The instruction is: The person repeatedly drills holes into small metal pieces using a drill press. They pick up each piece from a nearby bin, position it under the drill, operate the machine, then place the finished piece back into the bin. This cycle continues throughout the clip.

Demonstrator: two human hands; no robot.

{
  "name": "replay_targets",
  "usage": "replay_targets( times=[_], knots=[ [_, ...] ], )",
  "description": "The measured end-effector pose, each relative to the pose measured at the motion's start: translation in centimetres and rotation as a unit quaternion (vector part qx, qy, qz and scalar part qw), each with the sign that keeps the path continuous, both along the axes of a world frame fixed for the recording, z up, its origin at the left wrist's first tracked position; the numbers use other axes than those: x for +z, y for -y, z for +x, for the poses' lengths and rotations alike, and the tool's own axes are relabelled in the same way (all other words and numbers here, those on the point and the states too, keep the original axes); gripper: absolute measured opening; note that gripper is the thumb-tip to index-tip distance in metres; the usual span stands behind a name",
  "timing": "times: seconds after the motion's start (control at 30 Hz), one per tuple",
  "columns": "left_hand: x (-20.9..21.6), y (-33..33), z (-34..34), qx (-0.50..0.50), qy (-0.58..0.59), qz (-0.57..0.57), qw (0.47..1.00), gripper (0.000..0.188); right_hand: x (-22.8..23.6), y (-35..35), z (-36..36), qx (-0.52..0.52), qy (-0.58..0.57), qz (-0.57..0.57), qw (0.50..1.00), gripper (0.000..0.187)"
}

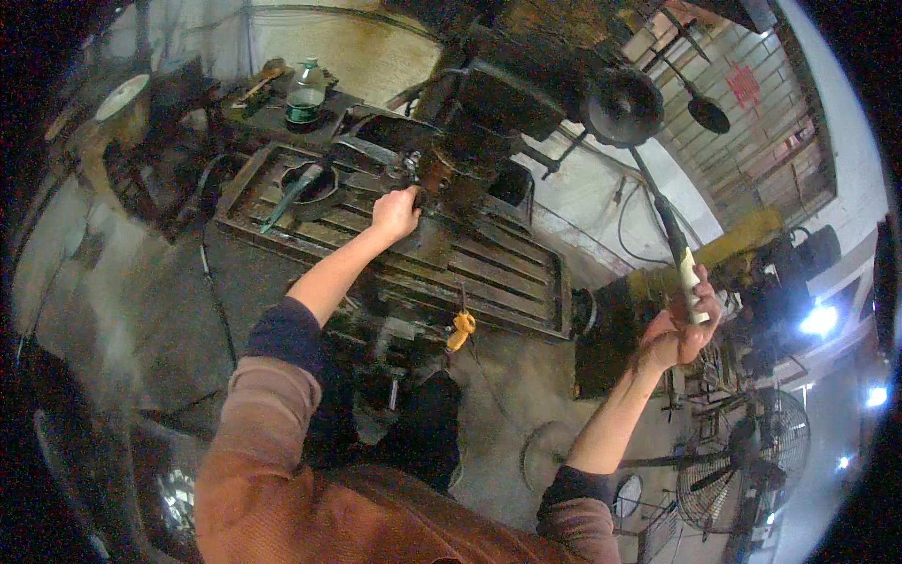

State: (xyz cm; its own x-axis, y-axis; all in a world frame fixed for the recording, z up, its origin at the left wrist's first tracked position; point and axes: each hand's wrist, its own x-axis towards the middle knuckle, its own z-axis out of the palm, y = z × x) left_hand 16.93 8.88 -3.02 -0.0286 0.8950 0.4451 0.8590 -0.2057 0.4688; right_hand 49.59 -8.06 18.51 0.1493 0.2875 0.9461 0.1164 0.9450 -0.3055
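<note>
A large dark drilling or milling machine [512, 89] stands before me, with a slotted metal table [493, 268] under its head. My left hand [396, 216] is closed at the table's middle, right below the machine's head. Whatever its fingers hold is hidden or too small to name. A small metal fitting [409, 164] sits just beyond that hand. On the right, my right hand [684, 324] wraps round the pale grip of a long lever [672, 226], which runs up to the round hub [623, 105] on the machine's side.
A brush [289, 197] lies across a dark bowl on the table's left part. Behind it stands a clear bottle [305, 92] with a green lower part. A yellow object [460, 331] hangs at the table's front edge. At the lower right is a caged fan [747, 461].
</note>
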Motion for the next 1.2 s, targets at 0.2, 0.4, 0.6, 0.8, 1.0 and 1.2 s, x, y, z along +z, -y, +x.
replay_targets(
  times=[0.2, 0.4, 0.6, 0.8, 1.0, 1.2],
  knots=[
    [3.4, 6.7, -10.1, 0.031, -0.01, 0.143, 0.989, 0.034, -0.1, 0.0, -0.5, -0.009, -0.02, 0.007, 1.0, 0.038],
    [2.6, 10.5, -17.6, 0.119, -0.179, 0.039, 0.976, 0.043, 0.1, -0.4, -0.4, 0.006, -0.018, 0.026, 0.999, 0.037],
    [0.9, 10.4, -18.8, 0.096, -0.027, 0.105, 0.989, 0.026, 0.5, -0.4, -0.1, 0.022, -0.011, 0.014, 1.0, 0.034],
    [2.7, 11.8, -11.5, -0.088, 0.271, -0.114, 0.952, 0.027, -0.6, -0.9, 0.1, 0.008, -0.051, 0.032, 0.998, 0.029],
    [3.0, 7.8, -5.0, -0.043, 0.22, -0.03, 0.974, 0.026, 0.1, -0.4, 0.5, 0.028, -0.004, 0.005, 1.0, 0.034],
    [1.7, 5.5, -1.8, -0.02, 0.185, -0.062, 0.98, 0.026, -0.9, -0.5, -0.5, 0.026, -0.049, 0.019, 0.998, 0.034]
  ],
)
